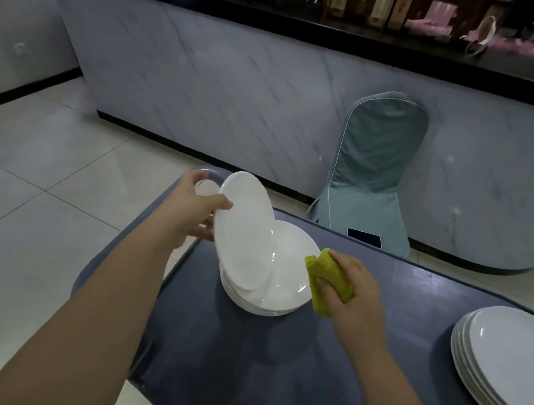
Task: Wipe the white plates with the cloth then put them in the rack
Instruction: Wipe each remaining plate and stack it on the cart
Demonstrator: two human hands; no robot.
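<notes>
A: Left hand (193, 212) pinches the lifted plate (243, 233) at its left rim, thumb on the face, fingers behind. The plate is tipped up on edge at centre frame.

B: Right hand (352, 291) is bunched tight round the yellow cloth (326, 280), just right of it, by the stack (283, 295) underneath.

A: Looks like the wiping step, cloth not on the plate yet. Next, the cloth needs to sweep across that face.

B: Both forearms reach up from the lower edge over the blue table (267, 376). Second stack (510, 370) sits far right. I can't make out a rack.
</notes>
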